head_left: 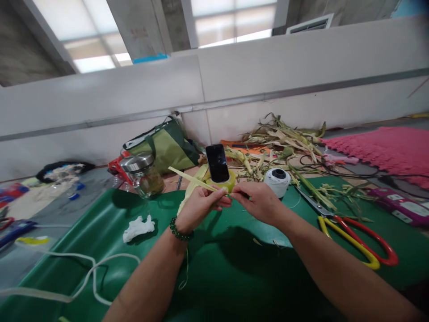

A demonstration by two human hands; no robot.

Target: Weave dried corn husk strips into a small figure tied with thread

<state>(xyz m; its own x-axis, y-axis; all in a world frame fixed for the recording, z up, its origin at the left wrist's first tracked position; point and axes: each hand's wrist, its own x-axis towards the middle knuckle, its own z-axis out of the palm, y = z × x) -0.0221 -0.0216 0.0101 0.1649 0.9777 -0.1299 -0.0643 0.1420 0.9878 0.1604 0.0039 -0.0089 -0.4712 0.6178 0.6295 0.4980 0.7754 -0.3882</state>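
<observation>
My left hand, with a green bead bracelet at the wrist, is closed on a pale yellow-green corn husk strip that sticks out to the upper left. More pale husk hangs behind that wrist. My right hand pinches at the strip's right end, fingertips close to the left ones; whether thread is also between them is too small to tell. Just beyond the hands, a dark-screened phone leans upright in a yellow roll of tape. A spool of white thread stands past my right hand.
Large scissors with red and yellow handles lie at right on the green mat. Dried husks are heaped at the back. A glass jar, a green bag, crumpled tissue and a white cord are leftward.
</observation>
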